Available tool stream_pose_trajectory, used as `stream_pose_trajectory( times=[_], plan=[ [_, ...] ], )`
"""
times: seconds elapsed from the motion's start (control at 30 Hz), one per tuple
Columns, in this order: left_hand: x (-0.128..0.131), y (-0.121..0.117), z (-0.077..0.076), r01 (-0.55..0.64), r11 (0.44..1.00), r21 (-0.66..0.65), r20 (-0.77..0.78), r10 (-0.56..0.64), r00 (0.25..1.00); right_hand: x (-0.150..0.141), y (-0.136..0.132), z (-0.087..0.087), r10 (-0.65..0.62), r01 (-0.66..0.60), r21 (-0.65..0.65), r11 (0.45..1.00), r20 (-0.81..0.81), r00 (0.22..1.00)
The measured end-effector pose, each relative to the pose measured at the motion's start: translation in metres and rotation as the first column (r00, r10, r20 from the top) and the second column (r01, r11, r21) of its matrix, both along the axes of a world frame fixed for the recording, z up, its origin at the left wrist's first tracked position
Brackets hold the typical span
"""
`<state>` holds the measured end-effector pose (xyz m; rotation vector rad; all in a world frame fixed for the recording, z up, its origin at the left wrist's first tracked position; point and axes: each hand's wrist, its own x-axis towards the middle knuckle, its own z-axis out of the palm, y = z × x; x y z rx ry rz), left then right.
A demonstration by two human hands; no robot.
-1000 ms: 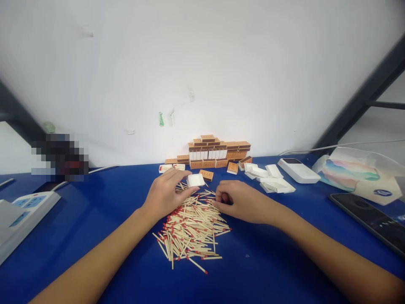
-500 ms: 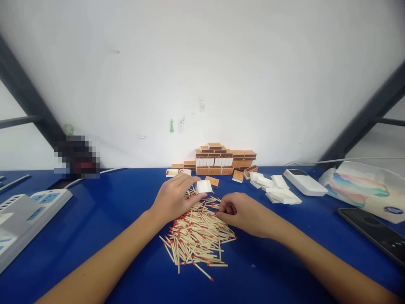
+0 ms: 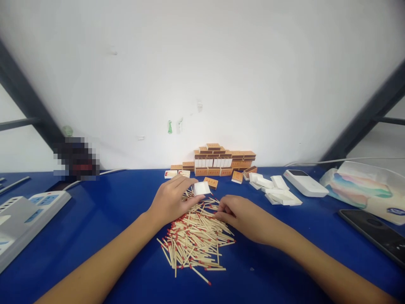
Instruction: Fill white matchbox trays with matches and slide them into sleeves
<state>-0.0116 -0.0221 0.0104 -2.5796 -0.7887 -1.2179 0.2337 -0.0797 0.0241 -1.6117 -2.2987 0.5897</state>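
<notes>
Between thumb and fingers my left hand (image 3: 174,197) grips a small white matchbox tray (image 3: 201,188), held over the far part of a heap of matches (image 3: 199,236). The matches are pale sticks with red heads, lying crisscross. At the heap's right edge is my right hand (image 3: 238,215), its fingers curled and the thumb pressed to them; whatever is in that pinch is hidden or too small to make out. Just behind the tray lies an orange matchbox (image 3: 211,182). Two white trays with matches in them (image 3: 171,174) sit farther back, partly behind my left hand.
Stacked orange matchboxes (image 3: 213,162) stand against the wall. Loose white trays (image 3: 281,195) lie to the right, beside a white device (image 3: 305,183), a plastic packet (image 3: 357,185) and a dark phone (image 3: 373,232). At left is a power strip (image 3: 47,211) on the blue table (image 3: 120,211).
The whole view has shifted slightly. Both hands keep nearly the same pose, with the tray still in my left hand and my right hand at the heap's edge.
</notes>
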Motion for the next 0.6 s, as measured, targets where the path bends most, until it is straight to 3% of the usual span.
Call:
stream_pose_trajectory(
  times=[0.37, 0.6],
  plan=[
    [0.001, 0.000, 0.003, 0.028, 0.998, 0.062, -0.006, -0.028, 1.000, 0.000, 0.006, 0.006, 0.122, -0.128, 0.058, 0.990, 0.095, 0.988],
    [0.001, 0.000, 0.004, 0.007, 0.997, 0.074, -0.005, -0.007, 1.000, 0.010, 0.008, 0.006, 0.147, -0.150, 0.073, 0.986, 0.042, 0.988]
  ],
)
